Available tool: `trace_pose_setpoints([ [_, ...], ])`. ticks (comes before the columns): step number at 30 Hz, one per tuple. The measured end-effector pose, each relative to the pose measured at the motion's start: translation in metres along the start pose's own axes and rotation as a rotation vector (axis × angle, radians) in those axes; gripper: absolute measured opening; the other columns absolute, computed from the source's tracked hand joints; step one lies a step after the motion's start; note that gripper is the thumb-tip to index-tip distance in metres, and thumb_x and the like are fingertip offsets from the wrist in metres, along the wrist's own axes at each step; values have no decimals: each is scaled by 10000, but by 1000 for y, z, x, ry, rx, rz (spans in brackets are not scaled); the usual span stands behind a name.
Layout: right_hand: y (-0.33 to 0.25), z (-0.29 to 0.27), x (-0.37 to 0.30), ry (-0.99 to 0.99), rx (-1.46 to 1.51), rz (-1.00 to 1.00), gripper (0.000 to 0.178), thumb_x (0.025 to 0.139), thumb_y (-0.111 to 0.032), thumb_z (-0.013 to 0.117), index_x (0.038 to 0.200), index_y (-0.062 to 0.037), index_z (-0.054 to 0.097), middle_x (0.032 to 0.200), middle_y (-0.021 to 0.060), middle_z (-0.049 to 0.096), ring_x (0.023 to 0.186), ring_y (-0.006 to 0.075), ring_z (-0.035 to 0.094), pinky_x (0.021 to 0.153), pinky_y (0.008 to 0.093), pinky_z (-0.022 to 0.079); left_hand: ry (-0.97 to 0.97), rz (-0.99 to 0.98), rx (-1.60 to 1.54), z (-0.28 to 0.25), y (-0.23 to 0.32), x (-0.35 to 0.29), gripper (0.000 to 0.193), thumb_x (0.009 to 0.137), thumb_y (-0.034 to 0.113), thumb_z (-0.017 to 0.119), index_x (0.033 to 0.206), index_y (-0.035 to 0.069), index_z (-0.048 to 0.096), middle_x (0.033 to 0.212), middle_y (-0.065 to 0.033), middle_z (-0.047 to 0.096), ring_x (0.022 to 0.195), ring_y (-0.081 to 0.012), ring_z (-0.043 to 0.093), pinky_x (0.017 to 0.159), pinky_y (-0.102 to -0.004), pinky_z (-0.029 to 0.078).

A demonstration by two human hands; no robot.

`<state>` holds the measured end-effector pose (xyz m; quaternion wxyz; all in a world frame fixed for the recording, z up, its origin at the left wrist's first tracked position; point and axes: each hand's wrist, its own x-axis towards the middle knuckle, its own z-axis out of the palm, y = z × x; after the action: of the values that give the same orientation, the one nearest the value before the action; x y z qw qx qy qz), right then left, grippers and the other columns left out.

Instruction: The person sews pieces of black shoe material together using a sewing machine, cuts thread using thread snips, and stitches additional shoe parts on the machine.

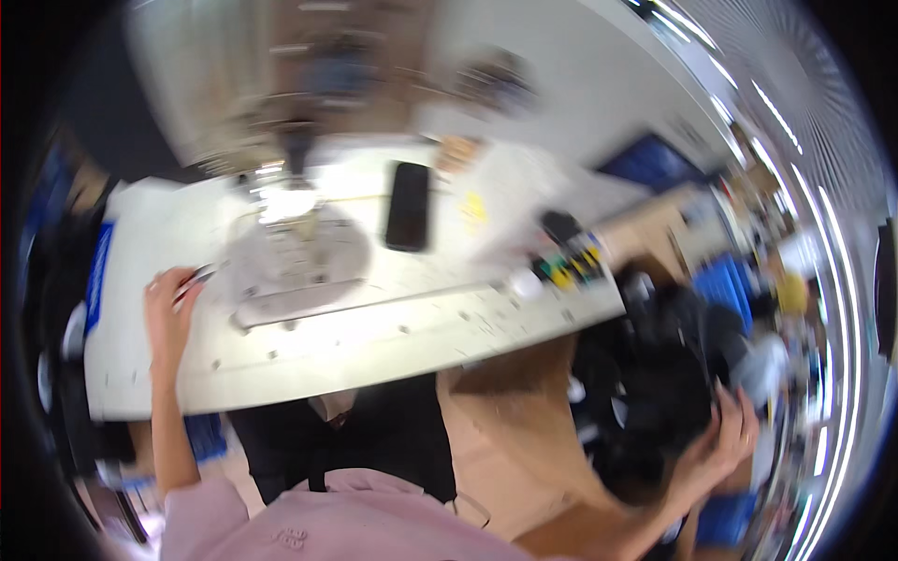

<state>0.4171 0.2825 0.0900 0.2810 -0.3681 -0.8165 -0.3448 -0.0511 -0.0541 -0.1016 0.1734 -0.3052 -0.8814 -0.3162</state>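
My left hand (171, 292) rests at the left of the white sewing table (374, 351), fingers closed round a small dark-and-silver tool, apparently thread snips (197, 276). To the right of that hand stands the sewing machine (297, 210), its needle area brightly lit and its outline smeared by motion. Far out to the right, my right hand (731, 438) reaches over a heap of black fabric (631, 393). Its fingers are stretched and somewhat apart, with nothing plainly held. Blur hides whether the fingertips touch the cloth.
A black phone (408, 207) lies right of the machine. Thread spools and small yellow and green items (571, 268) sit near the table's right corner, beside a white cap-like object (526, 283). A brown board or carton (524, 402) stands between the table and the black heap.
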Motion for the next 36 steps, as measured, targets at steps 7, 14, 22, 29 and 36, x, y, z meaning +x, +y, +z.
trace_pose_setpoints([
  [7, 88, 283, -181, -463, -598, -40, 171, 851, -232, 571, 825, -111, 689, 824, 58, 685, 851, 237, 626, 913, 473, 368, -61, -55, 324, -21, -39, -44, 482, 866, 143, 613, 1327, 84, 485, 1477, -109, 376, 1407, -249, 290, 1153, -493, 162],
  [14, 36, 350, -158, -921, -173, -13, 283, 859, -208, 592, 1105, -81, 651, 803, 94, 690, 755, 258, 676, 633, 401, 534, 196, -239, 328, -84, -75, -84, 551, 848, 131, 637, 1357, 74, 435, 1485, -118, 363, 1408, -277, 282, 1161, -466, 160],
  [22, -1, 287, -75, -1047, 136, -149, 338, 871, -264, 612, 1184, -137, 632, 848, 144, 703, 757, 283, 685, 695, 419, 548, 770, -499, 873, -208, -163, -106, 704, 764, 131, 707, 1368, 18, 364, 1433, -203, 361, 1350, -381, 321, 1101, -463, 244],
  [29, -94, 226, -12, -1134, 465, -376, 306, 884, -285, 613, 1127, -103, 653, 886, 187, 700, 786, 305, 681, 750, 415, 529, 459, -1208, 857, -223, -182, -201, 697, 789, 421, 709, 1305, 17, 469, 1312, -214, 489, 1207, -394, 477, 955, -498, 405],
  [36, -253, 48, 49, -1176, 1069, -814, 236, 923, -176, 563, 1016, 5, 681, 910, 186, 694, 822, 317, 671, 738, 359, 504, 746, -932, 560, -262, -136, -212, 325, 754, 302, 758, 908, 49, 623, 819, -118, 640, 805, -326, 637, 738, -410, 486],
])
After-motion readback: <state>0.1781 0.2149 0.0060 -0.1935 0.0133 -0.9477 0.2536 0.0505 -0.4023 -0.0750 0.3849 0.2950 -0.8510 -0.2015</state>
